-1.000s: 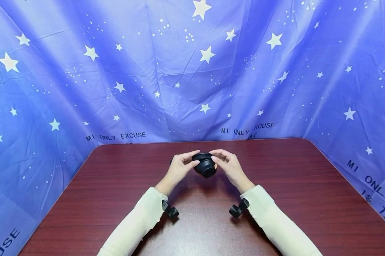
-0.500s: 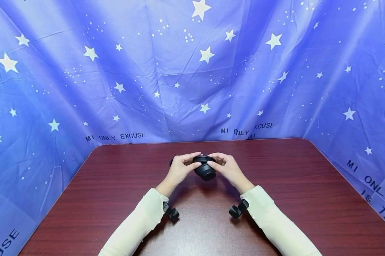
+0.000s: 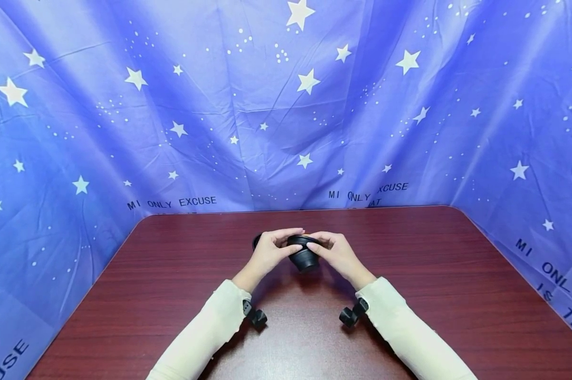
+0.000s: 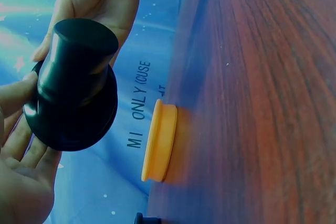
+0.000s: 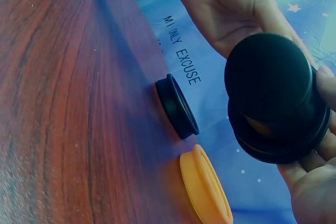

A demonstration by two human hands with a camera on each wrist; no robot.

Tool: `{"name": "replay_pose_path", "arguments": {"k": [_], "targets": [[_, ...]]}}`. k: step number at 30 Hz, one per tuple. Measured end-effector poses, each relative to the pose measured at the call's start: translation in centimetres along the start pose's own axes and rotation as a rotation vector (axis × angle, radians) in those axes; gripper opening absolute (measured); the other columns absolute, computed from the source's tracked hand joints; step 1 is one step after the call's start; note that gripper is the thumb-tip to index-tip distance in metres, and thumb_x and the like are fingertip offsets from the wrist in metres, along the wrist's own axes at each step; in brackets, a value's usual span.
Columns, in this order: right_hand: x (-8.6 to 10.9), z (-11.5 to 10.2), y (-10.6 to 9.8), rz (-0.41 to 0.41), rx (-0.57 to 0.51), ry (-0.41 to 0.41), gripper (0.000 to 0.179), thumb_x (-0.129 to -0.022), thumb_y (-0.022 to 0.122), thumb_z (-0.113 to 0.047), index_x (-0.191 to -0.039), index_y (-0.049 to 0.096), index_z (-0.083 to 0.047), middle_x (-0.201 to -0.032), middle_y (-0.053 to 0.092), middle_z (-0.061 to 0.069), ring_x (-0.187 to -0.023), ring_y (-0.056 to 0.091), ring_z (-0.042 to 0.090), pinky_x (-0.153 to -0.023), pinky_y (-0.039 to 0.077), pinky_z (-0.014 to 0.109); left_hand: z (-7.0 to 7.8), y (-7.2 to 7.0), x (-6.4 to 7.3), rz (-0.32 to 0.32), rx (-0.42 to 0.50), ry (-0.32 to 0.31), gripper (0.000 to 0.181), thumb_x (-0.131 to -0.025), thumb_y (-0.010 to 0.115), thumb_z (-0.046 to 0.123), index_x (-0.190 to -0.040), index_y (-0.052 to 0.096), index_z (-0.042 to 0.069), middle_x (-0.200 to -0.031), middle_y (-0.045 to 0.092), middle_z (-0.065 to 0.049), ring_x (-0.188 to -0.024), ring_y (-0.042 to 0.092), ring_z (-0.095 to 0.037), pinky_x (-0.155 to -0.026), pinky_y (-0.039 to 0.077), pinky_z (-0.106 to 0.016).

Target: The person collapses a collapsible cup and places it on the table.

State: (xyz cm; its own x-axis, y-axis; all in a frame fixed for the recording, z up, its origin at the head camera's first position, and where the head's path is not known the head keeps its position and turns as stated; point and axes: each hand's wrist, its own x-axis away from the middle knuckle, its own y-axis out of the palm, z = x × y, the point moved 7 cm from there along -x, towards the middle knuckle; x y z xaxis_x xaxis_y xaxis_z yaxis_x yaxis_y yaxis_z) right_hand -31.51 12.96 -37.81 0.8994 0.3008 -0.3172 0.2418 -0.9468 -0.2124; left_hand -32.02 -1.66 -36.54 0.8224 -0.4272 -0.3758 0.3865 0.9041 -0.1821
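Observation:
In the head view, both hands hold a black cup [image 3: 305, 258] with a stepped, tapering body, like a collapsible cup, above the table. Its wide rim is up, and its narrow base points down and towards me. My left hand [image 3: 268, 252] grips the rim's left side, thumb on the near wall and fingers over the far edge. From the other side, my right hand [image 3: 334, 250] grips it likewise, the two thumbs close together. Both wrist views show the base [image 4: 86, 35] facing the camera. The cup's inside is hidden.
On the table [image 3: 409, 253] behind the cup lies a low yellow ring-like disc [image 5: 205, 184], mostly hidden in the head view. A similar black disc [image 5: 176, 106] lies left of it, partly behind my left hand. A star-patterned blue curtain [image 3: 248, 105] surrounds the table's back and sides.
Both hands and the cup have come slightly nearer to me. My right thumb has moved inward along the cup's near wall. The yellow disc now peeks out above the cup's rim.

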Motion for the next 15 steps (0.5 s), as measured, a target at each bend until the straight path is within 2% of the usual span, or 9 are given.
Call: {"name": "replay_pose_path", "arguments": {"k": [6, 11, 15], "targets": [[-0.2, 1.0, -0.5, 0.046, -0.085, -0.037, 0.021, -0.09, 0.059, 0.0, -0.107, 0.061, 0.014, -0.091, 0.068, -0.002, -0.079, 0.061, 0.006, -0.07, 0.05, 0.02, -2.8, -0.1, -0.4, -0.036, 0.038, -0.041, 0.042, -0.089, 0.061, -0.001, -0.131, 0.053, -0.003, -0.127, 0.057, -0.021, -0.108, 0.058, -0.013, -0.088, 0.048, -0.023], [-0.2, 1.2, -0.9, 0.077, -0.18, -0.049, 0.026, -0.092, 0.057, -0.002, -0.11, 0.056, 0.017, -0.087, 0.066, -0.007, -0.077, 0.059, 0.005, -0.065, 0.05, 0.02, -3.3, 0.2, -0.3, -0.078, 0.111, -0.072, 0.046, -0.093, 0.057, 0.004, -0.136, 0.046, -0.001, -0.128, 0.056, -0.02, -0.105, 0.057, -0.01, -0.086, 0.047, -0.024], [-0.2, 1.2, -1.1, 0.094, -0.235, -0.044, 0.027, -0.093, 0.055, -0.002, -0.111, 0.053, 0.017, -0.086, 0.066, -0.006, -0.074, 0.058, 0.005, -0.061, 0.049, 0.021, -3.2, 0.2, -0.3, -0.08, 0.145, -0.042, 0.047, -0.092, 0.056, 0.003, -0.137, 0.044, -0.003, -0.125, 0.056, -0.024, -0.103, 0.057, -0.011, -0.086, 0.047, -0.024]]}}
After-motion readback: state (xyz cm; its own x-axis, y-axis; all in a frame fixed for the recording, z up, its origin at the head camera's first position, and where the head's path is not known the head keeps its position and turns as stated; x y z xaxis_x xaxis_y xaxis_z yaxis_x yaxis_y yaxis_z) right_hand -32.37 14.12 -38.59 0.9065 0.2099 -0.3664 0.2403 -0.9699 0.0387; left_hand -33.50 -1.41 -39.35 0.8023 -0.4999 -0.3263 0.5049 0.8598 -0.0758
